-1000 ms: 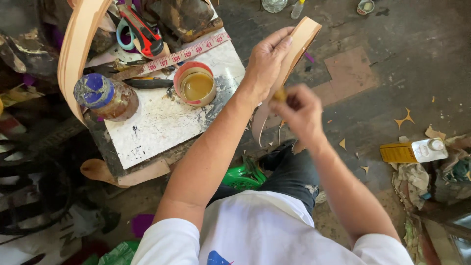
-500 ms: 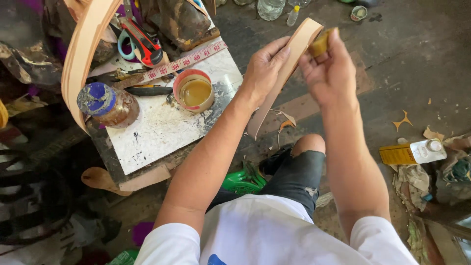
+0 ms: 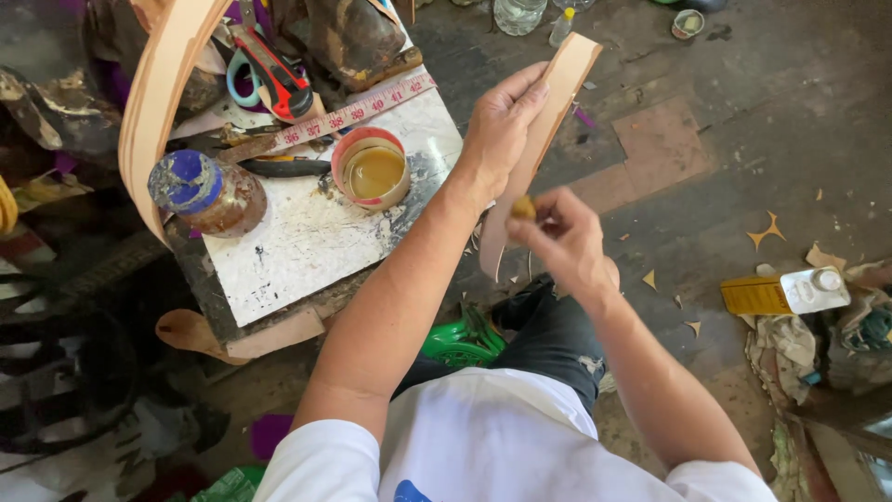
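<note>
Seated person in white shirt, dark trousers, green plastic stool [image 3: 460, 339] just showing under the knee.

Right hand [image 3: 562, 242]: fingers pinched shut on a small yellowish-brown dauber or wad [image 3: 522, 207], its tip pressed against the lower part of the long tan leather strip [image 3: 539, 139]. The pinch grip puts the wad's end right at the strip's face, as one would hold it for rubbing or coating; what the wad is made of cannot be told.

Left hand [image 3: 497, 130]: wrapped round the strip near its middle, fingers laid flat along it, thumb behind. Strip held up in the air, slanting away from the body, upper end free, lower end hanging toward the knee. Held so, its face is turned to the right hand and kept clear of the clutter.

Just left of the hands, the white, stained marble-like table [image 3: 288, 251]. On it, nearest the hands, a round orange-rimmed tub of amber liquid [image 3: 373, 169], open and within easy reach. Further left, a squat glass jar with a blue lid [image 3: 204, 191], much smeared. Behind these a pink measuring tape [image 3: 353, 112] laid diagonally, and red-handled cutters [image 3: 274, 70]. A second, wide curved tan leather band [image 3: 163, 102] arches over the table's left side.

Floor to the right: leather offcuts, a yellow-and-white flat bottle [image 3: 785, 293].
</note>
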